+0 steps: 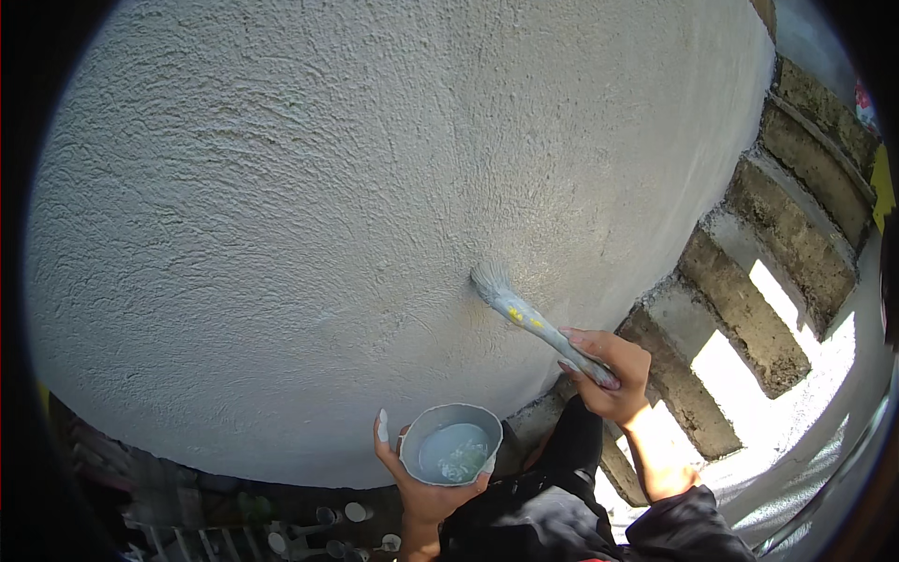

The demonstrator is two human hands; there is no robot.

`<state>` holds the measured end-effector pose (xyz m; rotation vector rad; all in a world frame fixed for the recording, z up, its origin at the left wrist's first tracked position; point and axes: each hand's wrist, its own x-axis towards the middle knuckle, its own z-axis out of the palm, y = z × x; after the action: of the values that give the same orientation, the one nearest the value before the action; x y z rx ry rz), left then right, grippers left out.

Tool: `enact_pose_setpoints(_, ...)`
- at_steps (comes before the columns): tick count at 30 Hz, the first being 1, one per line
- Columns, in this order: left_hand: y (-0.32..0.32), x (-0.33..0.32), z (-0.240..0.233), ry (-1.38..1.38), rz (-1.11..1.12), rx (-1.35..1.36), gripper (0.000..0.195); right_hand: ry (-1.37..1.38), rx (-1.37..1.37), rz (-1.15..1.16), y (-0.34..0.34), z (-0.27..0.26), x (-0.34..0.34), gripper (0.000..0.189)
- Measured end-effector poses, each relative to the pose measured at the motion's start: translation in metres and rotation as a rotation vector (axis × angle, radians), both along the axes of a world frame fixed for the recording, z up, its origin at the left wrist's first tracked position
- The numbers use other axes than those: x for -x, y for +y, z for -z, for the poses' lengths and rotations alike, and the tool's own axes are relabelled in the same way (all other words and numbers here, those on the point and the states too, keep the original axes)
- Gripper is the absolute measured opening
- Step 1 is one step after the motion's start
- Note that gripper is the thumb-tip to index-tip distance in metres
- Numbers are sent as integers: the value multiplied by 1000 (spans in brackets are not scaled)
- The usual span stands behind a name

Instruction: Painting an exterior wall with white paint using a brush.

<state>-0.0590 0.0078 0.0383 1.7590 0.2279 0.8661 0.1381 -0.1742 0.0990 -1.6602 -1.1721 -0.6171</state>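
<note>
My right hand grips the handle end of a paintbrush, which is coated in grey-white paint with yellow spots. The bristles rest against a rough plastered wall, painted pale grey-white. Lower down, my left hand holds a small round tub from below, its fingers spread around the side. Pale, whitish liquid paint lies inside the tub. White paint covers the tip of one raised left finger.
Concrete steps run along the right side beside the wall, with bright sun patches on them. Below left, in shadow, are several pale round objects and a slatted item. A yellow object is at the far right.
</note>
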Motion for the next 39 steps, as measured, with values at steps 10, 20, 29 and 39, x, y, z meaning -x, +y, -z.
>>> enact_pose_setpoints(10,-3,-5,-8,60,-81,-143,144,887,-860,-115,12,-28,38,23)
enact_pose_setpoints(20,-1,0,-6,10,-108,-115,140,902,-807,-105,53,-4,25,23)
enact_pose_setpoints(29,3,0,6,24,-120,-128,139,911,-218,-63,48,-1,45,20)
enact_pose_setpoints(39,1,-8,5,39,-158,-94,139,958,-46,36,29,42,43,24)
